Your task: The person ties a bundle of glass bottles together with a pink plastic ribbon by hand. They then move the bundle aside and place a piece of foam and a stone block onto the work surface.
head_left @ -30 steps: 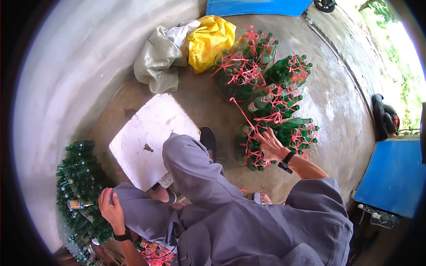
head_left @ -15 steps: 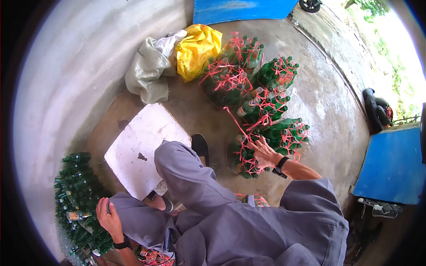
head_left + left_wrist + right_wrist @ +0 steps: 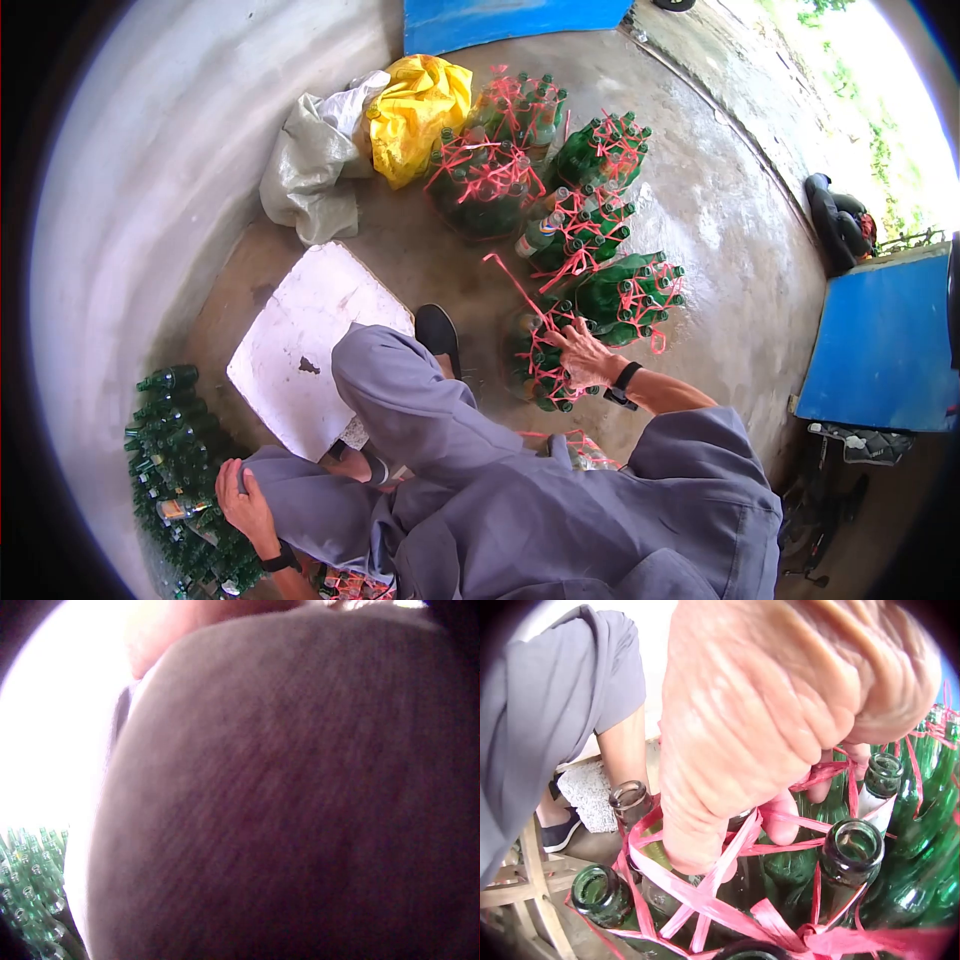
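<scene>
My right hand (image 3: 585,357) is over the top of a tied bundle of green and clear bottles (image 3: 548,392). In the right wrist view, the hand (image 3: 765,712) has its fingers and thumb curled down among the necks and the crossed pink ribbon (image 3: 697,904), gripping the bundle; the fingertips are partly hidden. A loose ribbon end (image 3: 515,284) sticks up from this bundle. My left hand (image 3: 247,508) rests on the grey-trousered knee, fingers relaxed. Trouser cloth (image 3: 277,795) fills most of the left wrist view.
Several ribbon-tied bundles (image 3: 600,155) stand behind and beside this one. A white slab (image 3: 310,345) lies ahead of the legs. Many loose bottles (image 3: 185,480) lie by the left wall. Yellow (image 3: 415,115) and grey (image 3: 310,170) sacks stand at the back.
The head view has shifted, so the bundles and sacks appear farther left. My right hand stays at the same bundle and my left hand stays on the knee.
</scene>
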`<action>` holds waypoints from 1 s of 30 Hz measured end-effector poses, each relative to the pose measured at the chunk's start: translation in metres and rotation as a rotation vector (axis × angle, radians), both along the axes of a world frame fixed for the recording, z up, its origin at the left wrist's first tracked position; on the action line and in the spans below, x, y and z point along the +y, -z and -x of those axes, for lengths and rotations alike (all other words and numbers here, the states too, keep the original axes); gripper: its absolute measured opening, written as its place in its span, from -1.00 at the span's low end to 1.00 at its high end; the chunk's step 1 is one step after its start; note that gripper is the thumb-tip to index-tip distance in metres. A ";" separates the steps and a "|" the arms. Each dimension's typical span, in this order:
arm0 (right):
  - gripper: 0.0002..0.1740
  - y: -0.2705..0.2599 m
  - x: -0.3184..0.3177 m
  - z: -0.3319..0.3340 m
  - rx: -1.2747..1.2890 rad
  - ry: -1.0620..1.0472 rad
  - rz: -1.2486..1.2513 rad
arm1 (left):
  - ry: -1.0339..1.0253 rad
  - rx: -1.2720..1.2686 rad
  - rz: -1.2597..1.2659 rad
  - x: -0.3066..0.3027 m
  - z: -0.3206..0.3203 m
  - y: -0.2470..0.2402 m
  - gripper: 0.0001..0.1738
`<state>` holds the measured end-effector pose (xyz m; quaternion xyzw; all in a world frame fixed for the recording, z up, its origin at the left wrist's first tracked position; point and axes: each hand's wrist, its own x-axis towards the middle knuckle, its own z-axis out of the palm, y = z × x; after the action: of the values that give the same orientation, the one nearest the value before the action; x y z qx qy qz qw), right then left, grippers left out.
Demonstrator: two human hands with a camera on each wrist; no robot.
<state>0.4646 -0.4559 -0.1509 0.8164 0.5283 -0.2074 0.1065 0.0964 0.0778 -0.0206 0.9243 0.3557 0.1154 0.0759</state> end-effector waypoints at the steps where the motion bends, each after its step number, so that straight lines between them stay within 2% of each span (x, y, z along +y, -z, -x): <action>1: -0.65 -0.002 0.004 0.002 0.011 0.010 0.008 | 0.001 -0.006 0.000 0.000 0.000 0.000 -0.75; 7: -0.67 -0.003 0.008 0.016 0.058 0.097 0.072 | 0.009 -0.018 -0.005 0.004 0.005 0.004 -0.74; 9: -0.60 0.007 0.000 0.016 0.075 0.154 -0.030 | 0.013 -0.008 -0.020 0.007 0.007 0.007 -0.74; 14: -0.64 0.008 0.005 0.021 0.024 0.200 -0.015 | 0.063 -0.030 -0.035 0.015 0.014 0.016 -0.73; 24: -0.62 0.011 0.015 0.031 -0.028 0.240 0.048 | 0.037 -0.051 0.004 0.022 0.028 0.018 -0.73; 30: -0.61 0.005 0.017 0.038 -0.181 0.210 0.003 | 0.001 -0.081 0.007 0.015 0.032 0.011 -0.75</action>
<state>0.4268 -0.4394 -0.1555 0.8824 0.4278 -0.1440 0.1327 0.0640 0.0926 -0.0318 0.9188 0.3524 0.1512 0.0936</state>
